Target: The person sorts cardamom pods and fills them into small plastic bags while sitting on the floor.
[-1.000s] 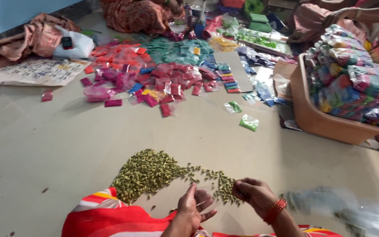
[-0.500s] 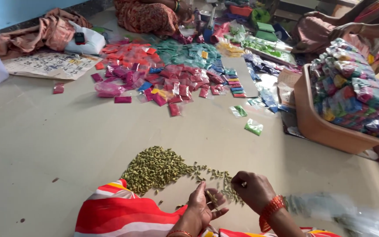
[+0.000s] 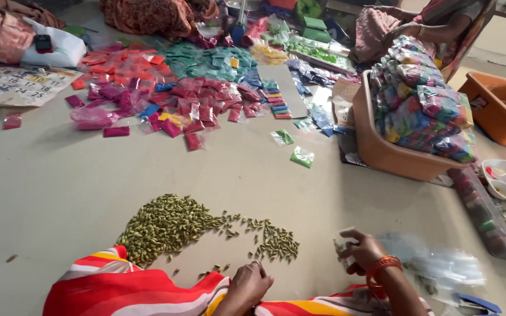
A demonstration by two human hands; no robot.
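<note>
At six o'clock the left hand [image 3: 248, 285] rests on the floor, fingers curled narrow, just below a few stray green pods. At five o'clock the right hand [image 3: 360, 253], an orange bangle [image 3: 383, 266] on its wrist, pinches a small clear pouch [image 3: 343, 246] between thumb and fingers. The heap of green pods [image 3: 168, 225] lies just past the hands, toward seven o'clock. Farther out, at eleven o'clock, red and pink packets [image 3: 165, 102] are scattered; at two o'clock an orange tub [image 3: 390, 155] holds bundled colourful packets.
</note>
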